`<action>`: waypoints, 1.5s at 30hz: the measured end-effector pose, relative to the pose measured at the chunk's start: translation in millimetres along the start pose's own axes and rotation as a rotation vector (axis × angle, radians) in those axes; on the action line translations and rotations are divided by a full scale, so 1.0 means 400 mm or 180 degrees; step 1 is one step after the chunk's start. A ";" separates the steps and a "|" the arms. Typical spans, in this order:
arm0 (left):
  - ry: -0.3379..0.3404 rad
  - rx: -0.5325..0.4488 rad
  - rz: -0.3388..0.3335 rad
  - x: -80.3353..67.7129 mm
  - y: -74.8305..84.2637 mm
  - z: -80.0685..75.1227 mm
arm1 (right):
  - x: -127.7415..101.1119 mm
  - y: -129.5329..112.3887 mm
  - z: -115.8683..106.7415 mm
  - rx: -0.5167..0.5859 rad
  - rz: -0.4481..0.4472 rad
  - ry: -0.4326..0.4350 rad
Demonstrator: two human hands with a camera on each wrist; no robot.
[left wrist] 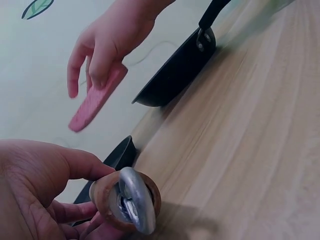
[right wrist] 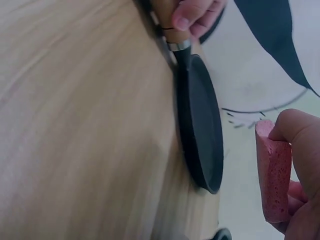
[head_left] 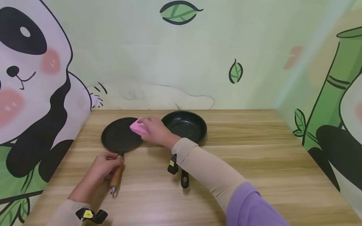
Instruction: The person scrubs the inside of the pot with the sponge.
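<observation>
My left hand [head_left: 103, 166] grips the wooden handle [head_left: 116, 177] of a flat black pan [head_left: 120, 135] that lies on the left of the table. The handle ends in a metal hanging ring [left wrist: 137, 200]. In my right hand [head_left: 156, 130] a pink sponge [head_left: 139, 127] is pinched between thumb and fingers. It overlaps the flat pan's right rim in the head view; the right wrist view shows the sponge [right wrist: 274, 172] raised above the pan's level. Just right of it stands a deeper black frying pan [head_left: 186, 125], partly hidden behind my right hand and forearm.
The frying pan's black handle [head_left: 185, 179] points toward me, under my right forearm. Both pans sit on a wood-grain table [head_left: 249, 157]. Behind it rises a pale green wall [head_left: 127, 47] painted with pandas, leaves and bamboo.
</observation>
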State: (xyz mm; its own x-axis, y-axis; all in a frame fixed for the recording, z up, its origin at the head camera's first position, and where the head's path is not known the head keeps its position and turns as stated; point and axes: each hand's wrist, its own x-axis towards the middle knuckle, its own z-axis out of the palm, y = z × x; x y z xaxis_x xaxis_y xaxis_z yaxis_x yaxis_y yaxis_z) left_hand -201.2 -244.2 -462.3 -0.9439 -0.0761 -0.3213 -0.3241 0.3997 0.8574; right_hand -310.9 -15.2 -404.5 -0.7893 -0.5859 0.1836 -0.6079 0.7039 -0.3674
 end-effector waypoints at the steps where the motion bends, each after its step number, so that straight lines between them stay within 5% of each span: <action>1: 0.0009 0.0012 -0.0007 -0.005 -0.004 -0.002 | 0.002 -0.009 0.006 -0.0028 -0.0040 -0.0067; 16: 0.0217 0.0214 0.0180 -0.065 -0.035 0.002 | 0.008 -0.096 0.127 -0.0229 -0.0602 -0.0920; 27: 0.0305 0.0308 0.0240 -0.084 -0.033 0.012 | 0.018 -0.153 0.183 -0.0304 -0.0859 -0.0665; 34: 0.0418 0.0302 0.0412 -0.093 -0.030 0.016 | 0.051 -0.204 0.209 -0.0700 -0.1041 -0.0428; 45: 0.0432 0.0376 0.0443 -0.093 -0.021 0.056 | 0.135 -0.188 0.231 -0.1228 -0.0703 -0.0320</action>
State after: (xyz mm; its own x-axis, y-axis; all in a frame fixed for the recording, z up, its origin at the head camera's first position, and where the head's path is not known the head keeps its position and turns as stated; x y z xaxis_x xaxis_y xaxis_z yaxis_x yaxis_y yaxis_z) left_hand -161.9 -224.3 -466.3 -0.9814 -0.1318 -0.1393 -0.1881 0.5185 0.8341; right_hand -299.8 -136.7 -451.4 -0.6363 -0.7615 0.1230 -0.7635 0.6445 0.0407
